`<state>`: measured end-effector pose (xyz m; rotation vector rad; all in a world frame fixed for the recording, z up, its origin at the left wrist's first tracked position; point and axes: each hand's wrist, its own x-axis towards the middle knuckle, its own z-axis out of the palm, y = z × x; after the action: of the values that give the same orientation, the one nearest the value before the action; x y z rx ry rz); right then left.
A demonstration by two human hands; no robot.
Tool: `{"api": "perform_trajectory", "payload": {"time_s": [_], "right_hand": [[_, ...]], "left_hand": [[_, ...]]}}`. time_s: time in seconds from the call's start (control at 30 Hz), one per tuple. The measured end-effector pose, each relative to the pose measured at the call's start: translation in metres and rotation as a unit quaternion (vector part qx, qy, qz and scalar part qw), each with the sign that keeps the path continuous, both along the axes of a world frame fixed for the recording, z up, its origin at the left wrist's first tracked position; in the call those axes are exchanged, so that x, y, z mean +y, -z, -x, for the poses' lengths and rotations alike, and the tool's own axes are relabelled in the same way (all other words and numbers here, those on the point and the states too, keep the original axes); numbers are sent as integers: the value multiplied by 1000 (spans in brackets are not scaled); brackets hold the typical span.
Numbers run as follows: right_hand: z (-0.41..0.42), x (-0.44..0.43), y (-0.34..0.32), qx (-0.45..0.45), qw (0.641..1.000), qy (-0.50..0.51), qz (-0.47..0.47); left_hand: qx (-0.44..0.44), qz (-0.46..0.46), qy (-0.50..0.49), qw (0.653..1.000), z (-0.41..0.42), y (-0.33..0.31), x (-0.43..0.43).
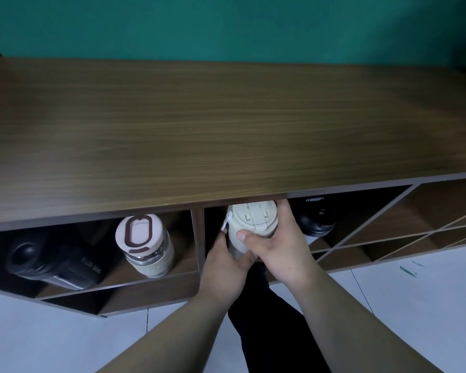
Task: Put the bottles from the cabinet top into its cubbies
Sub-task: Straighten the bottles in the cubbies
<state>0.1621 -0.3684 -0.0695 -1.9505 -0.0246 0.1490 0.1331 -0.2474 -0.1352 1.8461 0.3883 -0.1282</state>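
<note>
A: Head view. Count of bottles?

B: Four in sight, all in the top row of cubbies under the cabinet top (226, 125). Two in the left cubby (92, 281): a black bottle (49, 261) lying over on its side, and a glass bottle (145, 244) with a pale lid ringed in brown, standing just right of it.

A: And the middle cubby (318, 247)?

B: Two more. A cream bottle (249, 223) at the opening, lid facing the camera, and a second black bottle (314, 220) deeper in, just right of the hands.

A: Hands?

B: Two, both on the cream bottle. Left hand (226, 267) wrapped around its lower left side, fingers curled behind. Right hand (283, 246) closed around the right side, thumb pressed across the front below the lid.

A: Cabinet top?

B: Bare wood, green wall (226, 25) behind.

A: Anything hidden or unclear?

B: Plenty. Cream bottle's base covered by the palms; resting on the shelf or held above it, cannot tell. Second black bottle half behind the right hand and cut by the top's front edge. Print on the lying bottle too small to read. Far-right cubbies in shadow. Dark trouser leg (267, 319) between the forearms, over a pale tiled floor (414, 305).
</note>
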Motion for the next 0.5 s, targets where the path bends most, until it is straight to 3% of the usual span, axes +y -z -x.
{"api": "perform_trajectory", "payload": {"time_s": [0.17,0.33,0.4,0.5], "right_hand": [[14,-11,-18,-39,996,-16,74],[51,8,-38,-201,960,-5,195],[69,23,-42,-251,950,-33,183],[90,46,-46,-231,964,-89,101]], "left_hand": [[42,33,25,998,10,-6,8],[36,-18,73,997,37,-21,30],[3,-51,113,992,53,-35,40],[-8,-81,162,983,78,-48,59]]}}
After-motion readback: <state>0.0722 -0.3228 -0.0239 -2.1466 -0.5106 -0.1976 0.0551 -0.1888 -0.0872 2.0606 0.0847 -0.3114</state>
